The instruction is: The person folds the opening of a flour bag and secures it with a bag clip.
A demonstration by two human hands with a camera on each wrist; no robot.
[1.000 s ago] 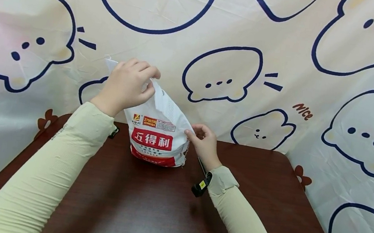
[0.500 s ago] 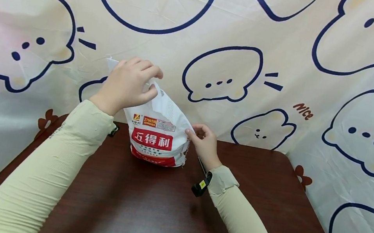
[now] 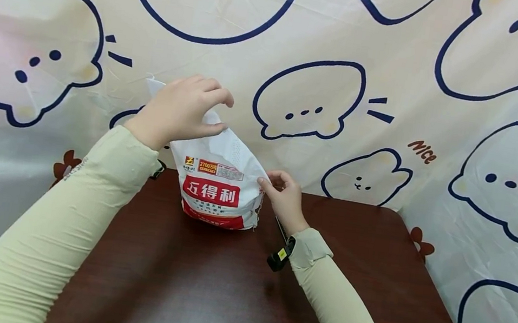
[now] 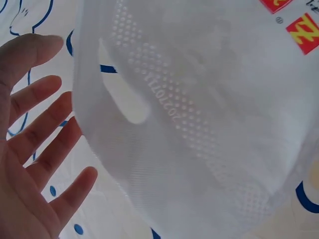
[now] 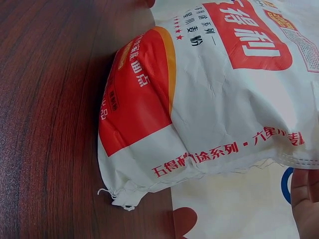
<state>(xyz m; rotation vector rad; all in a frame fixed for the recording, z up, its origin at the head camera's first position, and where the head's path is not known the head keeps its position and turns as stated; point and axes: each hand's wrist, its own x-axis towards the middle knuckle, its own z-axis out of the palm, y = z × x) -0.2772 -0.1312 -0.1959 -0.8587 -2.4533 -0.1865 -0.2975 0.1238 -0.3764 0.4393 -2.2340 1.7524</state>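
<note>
A white woven flour bag [image 3: 212, 177] with red printing stands on the brown table [image 3: 222, 293]; its upper part rises to a flat top with a handle slot [image 4: 122, 94]. My left hand [image 3: 179, 110] is at the top of the bag, fingers spread and loosely bent. In the left wrist view those fingers lie beside the bag's edge and hold nothing. My right hand [image 3: 283, 197] pinches the bag's right edge between thumb and fingers. Only part of that hand [image 5: 305, 199] shows in the right wrist view, by the stitched seam. Loose threads hang from the bag's lower corner.
A cloth backdrop [image 3: 316, 22] with cartoon outlines hangs right behind the table and along its sides. Black wrist cameras are strapped on both arms, the right one [image 3: 279, 257] hanging low over the table top.
My left hand's thumb and fingers have spread apart and moved slightly right at the bag's top. The right hand keeps its pinch, and the bag stays in place.
</note>
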